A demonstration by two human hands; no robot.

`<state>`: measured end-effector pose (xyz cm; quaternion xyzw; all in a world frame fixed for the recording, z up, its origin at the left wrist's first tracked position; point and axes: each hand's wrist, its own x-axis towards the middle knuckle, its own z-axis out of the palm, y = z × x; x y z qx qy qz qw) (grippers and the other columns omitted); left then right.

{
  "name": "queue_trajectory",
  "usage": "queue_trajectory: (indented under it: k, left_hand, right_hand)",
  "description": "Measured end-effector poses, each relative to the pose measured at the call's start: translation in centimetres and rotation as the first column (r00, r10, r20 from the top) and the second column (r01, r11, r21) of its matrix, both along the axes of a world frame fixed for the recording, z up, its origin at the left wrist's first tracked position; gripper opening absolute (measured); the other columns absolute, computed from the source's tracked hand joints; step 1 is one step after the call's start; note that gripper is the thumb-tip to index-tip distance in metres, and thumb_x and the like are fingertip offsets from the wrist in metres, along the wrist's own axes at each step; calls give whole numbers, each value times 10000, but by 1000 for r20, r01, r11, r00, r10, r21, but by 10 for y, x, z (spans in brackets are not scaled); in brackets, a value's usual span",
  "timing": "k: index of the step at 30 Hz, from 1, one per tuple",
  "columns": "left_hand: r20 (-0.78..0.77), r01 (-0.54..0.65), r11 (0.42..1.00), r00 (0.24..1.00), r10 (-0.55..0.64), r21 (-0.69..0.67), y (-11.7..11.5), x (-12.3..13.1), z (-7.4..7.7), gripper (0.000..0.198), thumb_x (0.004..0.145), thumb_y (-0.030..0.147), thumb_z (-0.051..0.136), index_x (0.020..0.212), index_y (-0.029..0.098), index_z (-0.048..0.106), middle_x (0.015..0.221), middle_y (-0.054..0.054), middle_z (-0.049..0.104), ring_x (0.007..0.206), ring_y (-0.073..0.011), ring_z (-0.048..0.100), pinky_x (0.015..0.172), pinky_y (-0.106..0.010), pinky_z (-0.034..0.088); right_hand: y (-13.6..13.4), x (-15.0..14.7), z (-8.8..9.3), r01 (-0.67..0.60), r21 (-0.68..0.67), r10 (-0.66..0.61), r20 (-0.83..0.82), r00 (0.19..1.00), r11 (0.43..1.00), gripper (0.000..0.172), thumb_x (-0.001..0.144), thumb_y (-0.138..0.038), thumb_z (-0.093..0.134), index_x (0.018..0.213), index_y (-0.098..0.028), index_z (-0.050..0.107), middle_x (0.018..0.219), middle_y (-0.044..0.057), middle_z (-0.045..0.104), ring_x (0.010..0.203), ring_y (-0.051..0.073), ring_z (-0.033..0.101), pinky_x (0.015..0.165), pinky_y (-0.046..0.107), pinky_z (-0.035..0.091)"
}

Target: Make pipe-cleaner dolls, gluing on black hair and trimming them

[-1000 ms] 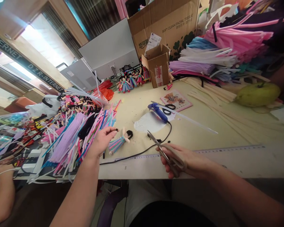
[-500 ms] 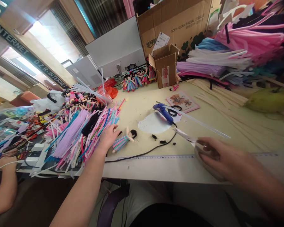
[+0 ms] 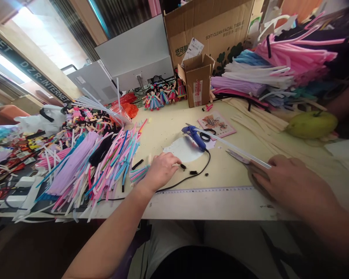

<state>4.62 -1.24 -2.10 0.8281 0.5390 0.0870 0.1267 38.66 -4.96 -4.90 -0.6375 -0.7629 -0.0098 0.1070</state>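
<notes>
My left hand (image 3: 163, 169) is low over the table, its thumb and fingertips closed at a short black pipe cleaner piece (image 3: 183, 166). Beneath that wrist lies a small pipe cleaner doll with a striped skirt (image 3: 138, 174), its upper part mostly hidden. On the right, my right hand (image 3: 291, 180) is curled over the handles of the scissors (image 3: 237, 156), whose blades point left along the tabletop. The handles are hidden under the fingers. A clear glue stick (image 3: 235, 146) runs from the blue glue gun (image 3: 194, 138) to the right hand's fingers.
Loose pipe cleaners (image 3: 104, 162) cover the left side. More bundles (image 3: 293, 58) are heaped at the back right, near a green fruit (image 3: 312, 124). Finished dolls (image 3: 155, 99) stand beside a small carton (image 3: 199, 83). A black cord (image 3: 189, 177) crosses the table near a ruler (image 3: 209, 190).
My left hand has moved right, over the doll, to the black piece. My right hand and the scissors have shifted a little right. The whole view has turned slightly.
</notes>
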Motion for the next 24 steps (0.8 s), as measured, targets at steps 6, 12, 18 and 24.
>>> queue_trajectory:
  k: [6,12,18,24]
  left_hand:
    - [-103,3,999,995,-9,-53,15,15,-18,190,834,158,557,933,241,697,979,-74,662,976,-270,567,870,-407,385]
    - [-71,-3,997,997,-3,-79,17,16,-19,128,827,159,545,804,214,659,888,-66,645,905,-241,574,837,-365,388]
    - [97,-93,991,990,102,-94,13,15,-11,113,808,164,522,765,201,620,837,-38,649,817,-201,574,739,-318,399]
    - [491,-265,893,761,425,-363,12,11,-9,86,733,267,648,739,188,615,735,4,633,697,-150,554,656,-276,400]
  right_hand:
    - [-5,-53,3,-296,-107,238,-373,897,949,237,910,-267,427,984,-228,649,987,83,629,911,238,588,782,356,443]
    - [15,-101,-7,-371,-111,295,-418,859,922,171,885,-193,478,936,-209,641,935,76,625,929,231,577,798,329,422]
    - [36,-130,-14,-357,-127,284,-390,876,926,156,881,-168,507,796,-190,636,871,86,611,863,227,546,728,317,379]
    - [45,-138,-14,-305,-129,185,-559,808,944,160,891,-188,468,768,-192,570,844,51,595,818,179,529,725,295,384]
